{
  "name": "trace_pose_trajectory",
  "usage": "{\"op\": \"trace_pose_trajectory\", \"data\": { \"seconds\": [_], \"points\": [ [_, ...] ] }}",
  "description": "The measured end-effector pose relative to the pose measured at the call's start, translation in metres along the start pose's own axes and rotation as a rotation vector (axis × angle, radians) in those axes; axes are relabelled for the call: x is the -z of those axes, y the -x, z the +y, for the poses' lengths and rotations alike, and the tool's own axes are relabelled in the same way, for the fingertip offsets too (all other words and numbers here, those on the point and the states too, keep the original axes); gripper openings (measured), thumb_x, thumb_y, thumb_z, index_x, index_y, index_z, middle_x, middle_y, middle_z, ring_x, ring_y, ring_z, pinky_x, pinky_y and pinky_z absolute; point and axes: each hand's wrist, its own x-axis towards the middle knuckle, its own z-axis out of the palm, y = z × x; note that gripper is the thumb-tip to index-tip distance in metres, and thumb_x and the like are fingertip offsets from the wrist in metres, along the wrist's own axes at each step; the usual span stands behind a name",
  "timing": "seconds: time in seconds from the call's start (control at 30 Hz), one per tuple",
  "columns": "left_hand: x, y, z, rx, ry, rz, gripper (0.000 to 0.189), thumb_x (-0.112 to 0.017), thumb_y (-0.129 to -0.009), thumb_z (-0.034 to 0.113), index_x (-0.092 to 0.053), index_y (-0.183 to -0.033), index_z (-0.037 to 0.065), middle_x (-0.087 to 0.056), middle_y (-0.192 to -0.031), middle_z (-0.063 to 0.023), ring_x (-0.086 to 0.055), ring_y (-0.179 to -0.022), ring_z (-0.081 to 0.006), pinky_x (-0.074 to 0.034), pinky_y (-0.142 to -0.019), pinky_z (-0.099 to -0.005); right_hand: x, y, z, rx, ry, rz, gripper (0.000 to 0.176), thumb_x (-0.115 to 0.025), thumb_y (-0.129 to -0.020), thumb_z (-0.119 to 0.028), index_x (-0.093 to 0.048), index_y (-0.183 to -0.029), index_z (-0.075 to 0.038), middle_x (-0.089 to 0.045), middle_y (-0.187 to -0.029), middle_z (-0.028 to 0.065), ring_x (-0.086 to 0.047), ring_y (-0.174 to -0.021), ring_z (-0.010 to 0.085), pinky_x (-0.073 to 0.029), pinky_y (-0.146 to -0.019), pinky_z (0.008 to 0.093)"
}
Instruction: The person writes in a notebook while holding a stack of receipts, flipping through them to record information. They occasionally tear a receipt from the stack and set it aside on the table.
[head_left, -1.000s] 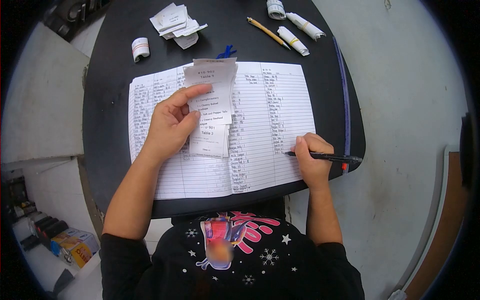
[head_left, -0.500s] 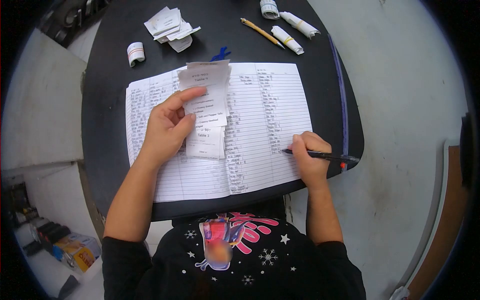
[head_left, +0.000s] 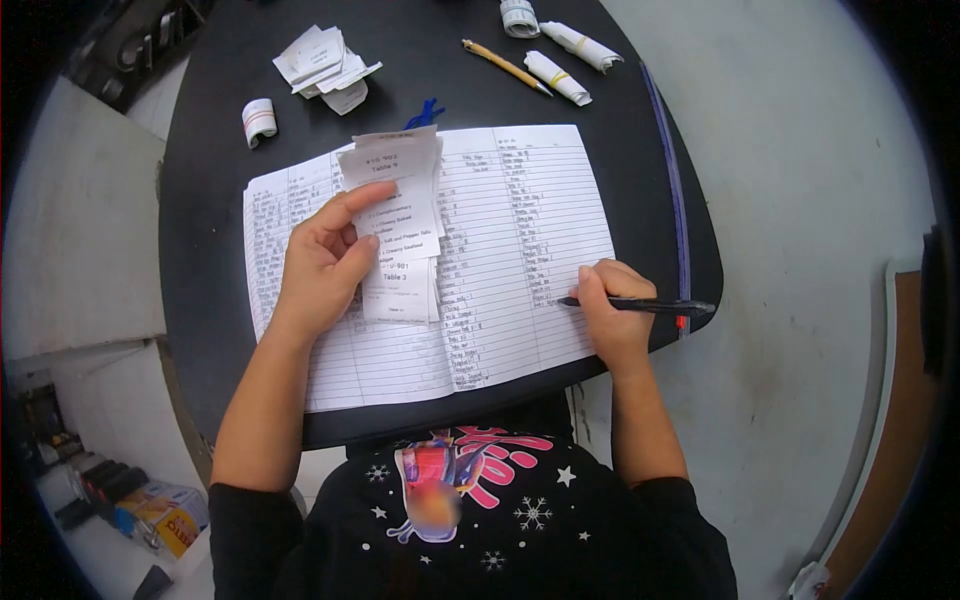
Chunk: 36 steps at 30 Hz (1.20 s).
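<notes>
An open lined notebook point(head_left: 500, 350) with handwritten columns lies before me on the black table. Over its left page and centre fold, my left hand point(head_left: 325, 255) grips a bundle of printed receipts point(head_left: 400, 290), thumb and fingers closed on its left side. "Table 9" and "Table 3" can be read on the slips. On the right page, my right hand point(head_left: 615, 305) is closed around a black pen point(head_left: 640, 304), its tip at the lower end of a handwritten column. Part of the left page is hidden beneath the receipts and my hand.
A loose pile of receipts point(head_left: 322, 68) sits at the back left, near a rolled paper bundle point(head_left: 259, 120). Farther right lie a yellow pen point(head_left: 505, 66) and several banded paper rolls point(head_left: 580, 47). A blue cord point(head_left: 425, 113) shows behind the notebook; a dark zipper strip point(head_left: 668, 190) runs along the table's right side.
The view has shifted slightly, so the table items appear a little farther left. A bit more writing shows near the pen tip. Both hands keep their holds.
</notes>
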Motion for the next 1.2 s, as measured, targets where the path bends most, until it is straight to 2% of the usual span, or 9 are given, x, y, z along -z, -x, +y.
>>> {"op": "trace_pose_trajectory", "data": {
  "seconds": [0.2, 0.3, 0.4, 0.6, 0.73, 0.83, 1.0, 1.2],
  "points": [
    [0.0, 0.001, 0.0, -0.011, 0.033, -0.008, 0.046, -0.048, -0.076, -0.01, -0.056, -0.121, -0.001, -0.058, -0.112, -0.0074, -0.055, -0.078, -0.0056, -0.048, -0.07, -0.0188, 0.003, 0.0, -0.001, 0.012, 0.048, 0.014, 0.027, -0.06, -0.079, -0.001, -0.047, -0.055, 0.003, -0.046, -0.051, 0.008, -0.042, -0.047, 0.0153, -0.032, -0.046, 0.0319],
    [0.0, 0.0, 0.002, -0.016, 0.046, -0.013, 0.046, -0.048, -0.076, -0.01, -0.055, -0.121, -0.001, -0.058, -0.113, -0.0078, -0.056, -0.08, -0.006, -0.048, -0.071, -0.0192, 0.006, -0.001, -0.005, -0.136, -0.04, 0.054, 0.023, -0.059, -0.079, -0.002, -0.054, -0.058, 0.004, -0.049, -0.053, 0.0078, -0.045, -0.049, 0.0151, -0.034, -0.048, 0.0309],
    [0.002, 0.0, -0.002, -0.008, 0.04, -0.022, 0.047, -0.047, -0.077, -0.011, -0.055, -0.122, -0.001, -0.057, -0.114, -0.0088, -0.057, -0.083, -0.0074, -0.049, -0.075, -0.0203, 0.008, -0.002, -0.007, -0.133, 0.009, -0.006, 0.02, -0.058, -0.08, -0.002, -0.06, -0.061, 0.004, -0.052, -0.054, 0.008, -0.047, -0.051, 0.0145, -0.036, -0.05, 0.0303],
    [0.002, 0.0, 0.005, 0.006, 0.06, -0.038, 0.046, -0.046, -0.078, -0.012, -0.054, -0.121, -0.002, -0.055, -0.119, -0.0112, -0.059, -0.092, -0.0106, -0.049, -0.081, -0.0225, 0.009, -0.004, -0.005, -0.298, -0.072, 0.013, 0.024, -0.057, -0.083, -0.006, -0.06, -0.061, 0.004, -0.054, -0.055, 0.0073, -0.047, -0.053, 0.0129, -0.036, -0.052, 0.0297],
    [0.002, 0.001, 0.006, 0.0, 0.073, -0.046, 0.045, -0.045, -0.078, -0.013, -0.054, -0.121, -0.002, -0.055, -0.119, -0.0118, -0.059, -0.097, -0.0122, -0.049, -0.084, -0.0233, 0.01, -0.015, -0.007, -0.305, -0.073, 0.015, 0.026, -0.057, -0.084, -0.008, -0.061, -0.063, 0.004, -0.054, -0.055, 0.0061, -0.046, -0.053, 0.0117, -0.035, -0.052, 0.0286],
    [-0.001, 0.0, -0.002, -0.03, 0.105, -0.007, 0.046, -0.051, -0.077, -0.006, -0.056, -0.121, 0.003, -0.06, -0.114, -0.0083, -0.057, -0.079, -0.0069, -0.05, -0.073, -0.0219, 0.006, -0.024, -0.012, -0.301, -0.083, 0.006, 0.027, -0.057, -0.085, -0.01, -0.061, -0.063, 0.004, -0.054, -0.055, 0.0055, -0.045, -0.052, 0.0104, -0.035, -0.051, 0.0279],
    [0.0, 0.0, 0.002, -0.025, 0.087, -0.024, 0.045, -0.051, -0.077, -0.007, -0.057, -0.121, 0.002, -0.06, -0.114, -0.0094, -0.059, -0.084, -0.0087, -0.05, -0.076, -0.0225, -0.003, -0.026, -0.002, -0.352, -0.122, 0.021, 0.028, -0.057, -0.086, -0.011, -0.06, -0.062, 0.004, -0.053, -0.054, 0.0044, -0.044, -0.052, 0.0089, -0.034, -0.05, 0.0272],
    [0.001, 0.0, 0.003, -0.001, 0.043, -0.024, 0.045, -0.051, -0.077, -0.007, -0.057, -0.121, 0.002, -0.06, -0.114, -0.0098, -0.059, -0.085, -0.0088, -0.05, -0.076, -0.0228, -0.002, -0.024, 0.001, -0.294, -0.099, 0.02, 0.028, -0.057, -0.086, -0.009, -0.059, -0.06, 0.003, -0.053, -0.054, 0.0045, -0.044, -0.051, 0.0093, -0.035, -0.05, 0.0276]
  ]
}}
